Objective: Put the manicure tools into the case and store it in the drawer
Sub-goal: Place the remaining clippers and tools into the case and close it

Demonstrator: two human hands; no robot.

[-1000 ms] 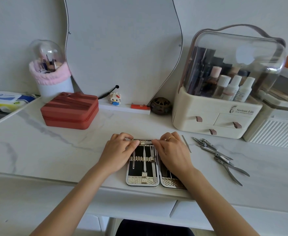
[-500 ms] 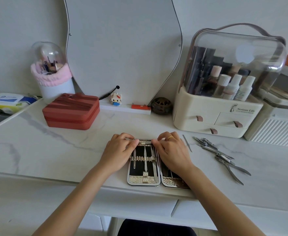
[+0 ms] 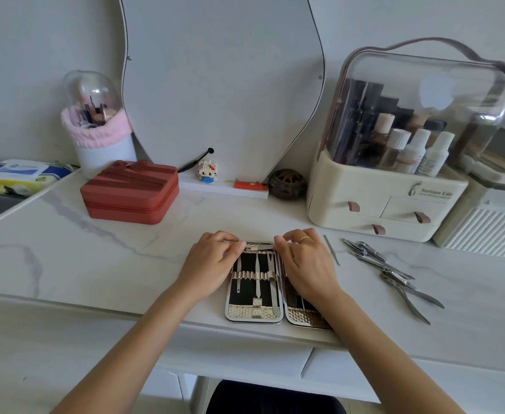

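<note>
The manicure case [image 3: 255,313] lies open on the marble desk near its front edge, with three slim tools under the strap of its left half. My left hand [image 3: 212,264] rests on the left half and my right hand [image 3: 305,265] covers most of the right half. The fingertips of both hands meet on a small metal tool [image 3: 259,247] that lies crosswise at the top of the case. Several loose metal tools [image 3: 390,271] lie in a heap to the right. A thin pick [image 3: 331,249] lies between them and my right hand.
A cream cosmetic organiser [image 3: 388,201] with three small drawers stands at the back right, and a white ribbed box [image 3: 484,231] is beside it. A red zip box [image 3: 130,192] and a brush holder [image 3: 101,135] stand at the back left. Desk drawer fronts [image 3: 233,357] show below the tabletop.
Both hands stay at the top of the case with their fingertips on the same small tool. Only the view has shifted slightly.
</note>
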